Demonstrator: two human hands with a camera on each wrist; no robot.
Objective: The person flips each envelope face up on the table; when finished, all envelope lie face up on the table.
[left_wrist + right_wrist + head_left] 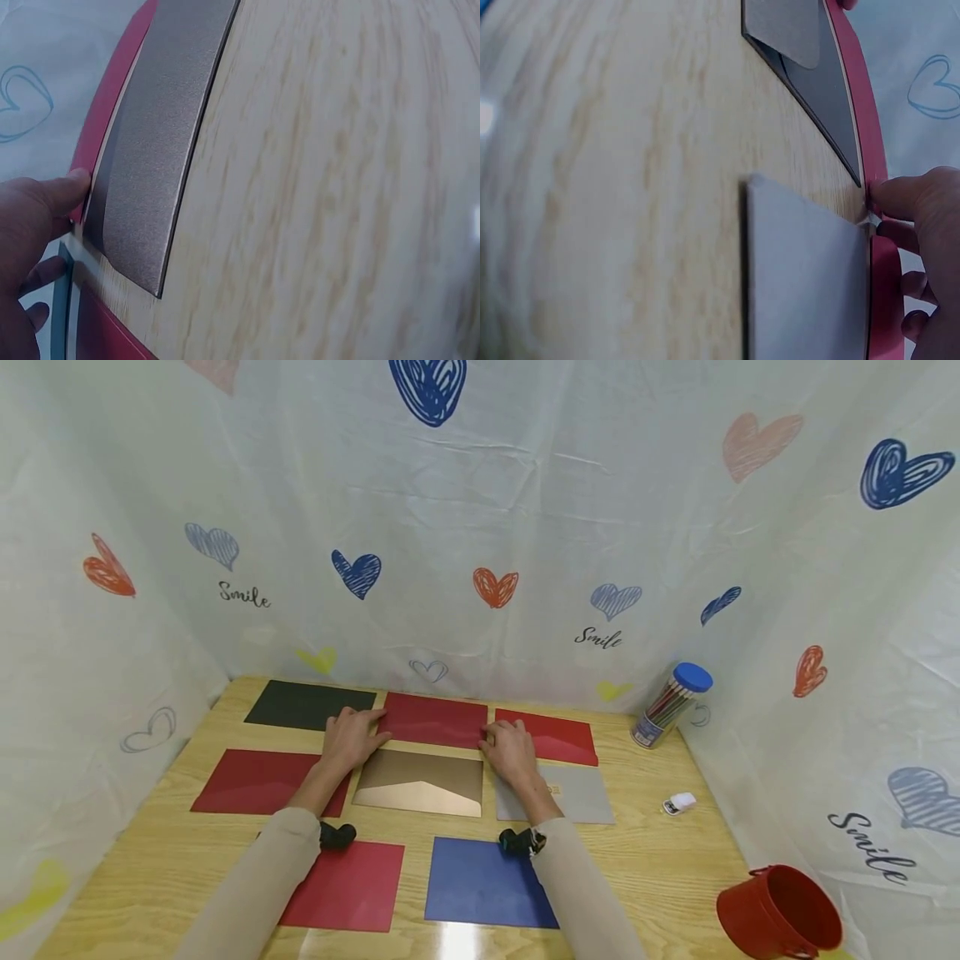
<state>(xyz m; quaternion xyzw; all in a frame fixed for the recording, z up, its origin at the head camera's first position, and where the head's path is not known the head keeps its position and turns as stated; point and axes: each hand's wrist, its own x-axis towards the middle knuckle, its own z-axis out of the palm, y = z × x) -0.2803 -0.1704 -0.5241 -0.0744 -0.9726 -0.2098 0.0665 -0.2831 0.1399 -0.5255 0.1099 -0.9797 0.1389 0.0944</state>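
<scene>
Both hands are at a flat, dark-red rectangular card [435,720] lying in the middle of the table's back row. My left hand [351,739] touches its left edge, thumb and index finger spread apart; the thumb [73,184] shows against the red edge in the left wrist view. On the opposite edge rests my right hand [512,750], its thumb [900,196] touching the red side. Just in front lies a shiny bronze card [420,781]. A black card [303,705] is left of the red one, and a brighter red card [551,737] is to its right.
Under the forearms lie another dark-red card [255,782], a grey card [588,795], a pinkish-red card [348,889] and a blue card [480,881]. At the right stand a blue-lidded pencil tube [671,706], a small white bottle [678,803] and a red bucket [757,914]. Patterned curtains enclose the table.
</scene>
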